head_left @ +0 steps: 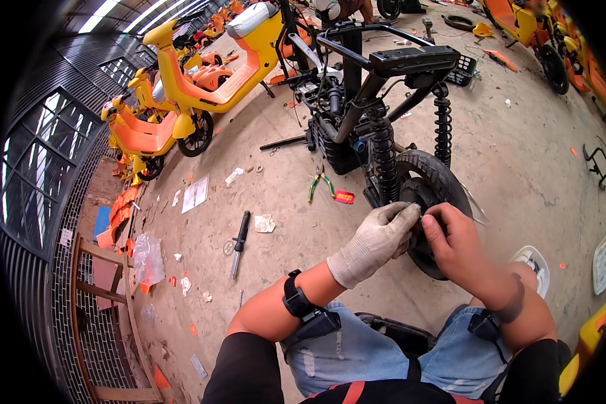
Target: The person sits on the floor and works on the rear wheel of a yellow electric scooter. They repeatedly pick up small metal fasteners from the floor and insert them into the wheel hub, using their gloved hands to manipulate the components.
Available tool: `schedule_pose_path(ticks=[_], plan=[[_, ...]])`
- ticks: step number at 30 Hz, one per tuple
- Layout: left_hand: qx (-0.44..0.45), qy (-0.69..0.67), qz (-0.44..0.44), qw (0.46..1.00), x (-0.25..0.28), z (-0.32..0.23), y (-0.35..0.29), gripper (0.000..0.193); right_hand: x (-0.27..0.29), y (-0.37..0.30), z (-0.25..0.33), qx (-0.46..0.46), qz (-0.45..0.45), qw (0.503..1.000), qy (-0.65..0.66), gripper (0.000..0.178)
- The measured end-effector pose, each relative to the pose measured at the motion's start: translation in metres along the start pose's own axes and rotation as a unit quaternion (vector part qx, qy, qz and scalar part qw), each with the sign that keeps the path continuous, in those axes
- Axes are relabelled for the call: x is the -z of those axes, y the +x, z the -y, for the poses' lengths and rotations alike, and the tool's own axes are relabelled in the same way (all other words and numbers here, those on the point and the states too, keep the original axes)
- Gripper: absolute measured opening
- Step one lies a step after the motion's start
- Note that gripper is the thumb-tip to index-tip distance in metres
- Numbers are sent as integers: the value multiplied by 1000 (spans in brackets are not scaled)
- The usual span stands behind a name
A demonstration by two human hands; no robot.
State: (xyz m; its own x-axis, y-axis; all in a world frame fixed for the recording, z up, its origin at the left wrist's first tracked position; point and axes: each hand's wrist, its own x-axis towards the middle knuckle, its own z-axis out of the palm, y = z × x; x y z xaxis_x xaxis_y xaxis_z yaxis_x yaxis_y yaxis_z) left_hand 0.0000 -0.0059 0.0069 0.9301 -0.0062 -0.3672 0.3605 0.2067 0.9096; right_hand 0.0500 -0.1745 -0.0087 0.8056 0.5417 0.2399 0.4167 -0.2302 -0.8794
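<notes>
A stripped black scooter frame (357,101) stands in front of me, its rear wheel (444,182) toward me between two coil-spring shock absorbers (384,158). My left hand (378,244), in a pale knitted work glove, is held at the wheel's hub with thumb and fingertips pinched together. Close beside it, my bare right hand (456,244) has its fingers curled and its thumb pressed toward the fingertips. Both hands' fingertips nearly meet over the dark hub. Whatever they pinch is too small or too hidden to make out.
Green-handled pliers (320,184) and a red packet (344,196) lie left of the wheel. Farther left are a black-and-silver shock absorber (240,242), scraps and a wooden frame (101,296). Yellow-orange scooters (229,74) stand behind; white plastic parts (533,266) lie at right.
</notes>
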Motion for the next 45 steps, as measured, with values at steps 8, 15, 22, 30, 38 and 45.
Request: schedule_pose_path(ticks=[8,15,22,30,38,45], plan=[[-3,-4,4,1000,5,4,3,43,-2,1,0,-23,-3,999,37,20],[-13,68,1,998,5,-1,3,39,-1,3,-2,-8,-20,999,28,17],[-47,96,-10,994,5,2,3,38,-5,2,-4,-29,-27,998,53,17],[-47,124,-10,991,5,4,5,38,-4,1,-3,-66,-34,996,56,21],[-110,166,30,980,11,13,13,34,-2,4,-6,-124,-23,990,68,28],[-122,178,47,975,12,17,17,29,-1,7,-7,-170,-14,976,138,32]])
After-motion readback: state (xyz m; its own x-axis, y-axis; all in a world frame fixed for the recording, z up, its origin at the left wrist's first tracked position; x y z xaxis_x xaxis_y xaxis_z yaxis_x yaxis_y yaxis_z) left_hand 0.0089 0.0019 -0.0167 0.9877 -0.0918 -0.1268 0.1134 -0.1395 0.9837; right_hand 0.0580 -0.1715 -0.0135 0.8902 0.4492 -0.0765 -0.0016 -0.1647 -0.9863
